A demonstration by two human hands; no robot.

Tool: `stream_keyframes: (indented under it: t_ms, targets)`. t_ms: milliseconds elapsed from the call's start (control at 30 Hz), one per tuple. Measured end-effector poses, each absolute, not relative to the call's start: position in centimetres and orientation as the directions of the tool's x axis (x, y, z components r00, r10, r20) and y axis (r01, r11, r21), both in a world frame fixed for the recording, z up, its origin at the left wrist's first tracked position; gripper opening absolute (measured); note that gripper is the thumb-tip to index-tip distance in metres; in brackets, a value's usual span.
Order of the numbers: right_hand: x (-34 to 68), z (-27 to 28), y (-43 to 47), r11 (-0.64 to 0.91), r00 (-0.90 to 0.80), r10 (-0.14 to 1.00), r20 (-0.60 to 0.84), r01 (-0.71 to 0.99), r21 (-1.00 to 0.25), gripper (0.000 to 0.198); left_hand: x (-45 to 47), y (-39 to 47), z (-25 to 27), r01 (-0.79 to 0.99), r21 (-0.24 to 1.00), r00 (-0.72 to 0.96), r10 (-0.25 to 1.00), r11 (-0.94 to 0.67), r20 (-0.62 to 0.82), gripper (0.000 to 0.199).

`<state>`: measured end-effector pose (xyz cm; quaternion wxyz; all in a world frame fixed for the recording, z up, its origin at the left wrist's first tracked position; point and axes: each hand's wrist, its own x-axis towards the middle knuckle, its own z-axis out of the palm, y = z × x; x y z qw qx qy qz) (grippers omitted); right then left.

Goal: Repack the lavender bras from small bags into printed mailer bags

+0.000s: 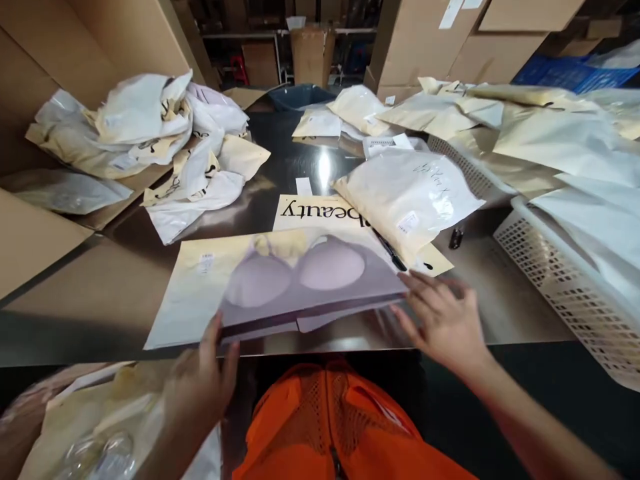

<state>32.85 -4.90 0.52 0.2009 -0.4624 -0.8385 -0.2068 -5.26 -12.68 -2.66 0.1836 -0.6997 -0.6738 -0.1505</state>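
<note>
A flat lilac package (320, 303) with two bra cups showing on its top lies across a cream-and-white mailer bag (173, 293) at the table's front. My left hand (203, 373) has its fingers and thumb at the package's lower left corner. At the right end, my right hand (443, 317) holds the edge, fingertips over the top and thumb lower down. Behind the package is a cream bag printed "beauty" (315, 208). A black pen (390, 251) lies on that bag, and a filled mailer bag (410, 197) rests partly over it.
Filled mailers (145, 127) pile up at left beside an open cardboard box (40, 247). White baskets (565, 280) with more mailers stand at right. A small dark object (455, 238) sits near the basket. Below the table edge at left are more bags (100, 427).
</note>
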Motion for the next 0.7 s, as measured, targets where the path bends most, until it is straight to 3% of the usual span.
stream_keyframes:
  t_ms: [67,133,267,400,533,633,700]
  targets:
    - [32.5,-3.7,-7.5,0.508,-0.467,0.777,0.423,0.861,0.018,0.016,-4.3,-14.5,-6.0,1.000,0.005,-0.003,0.954,0.002,0.301,0.046]
    - [32.4,-6.4,-9.2,0.519,-0.454,0.812,0.367,0.849,-0.096,0.015,-3.9,-15.7,-7.8,0.997,0.063,0.022,0.961,-0.041,0.276,0.040]
    - [32.7,-8.2,-10.1,0.521,-0.417,0.819,0.394,0.829,-0.203,0.007,-4.2,-16.6,-8.6,0.982,0.139,0.053,0.886,-0.131,0.460,0.030]
    - [32.6,-8.4,-10.0,0.535,-0.405,0.805,0.434,0.811,-0.236,0.004,-3.5,-17.0,-7.4,0.964,0.092,0.159,0.820,-0.249,0.550,0.028]
    - [31.2,-8.4,-10.2,0.520,-0.316,0.786,0.531,0.803,-0.292,0.028,1.6,-15.4,-6.0,0.911,0.201,0.194,0.803,-0.360,0.563,0.027]
    - [29.5,-7.3,-10.9,0.463,-0.196,0.799,0.568,0.804,-0.373,0.053,6.9,-12.3,-5.8,0.845,0.196,0.337,0.781,-0.497,0.526,0.053]
    - [28.8,-6.0,-11.7,0.501,-0.172,0.787,0.592,0.738,-0.452,0.065,9.6,-10.1,-5.5,0.851,0.158,0.374,0.790,-0.500,0.486,0.064]
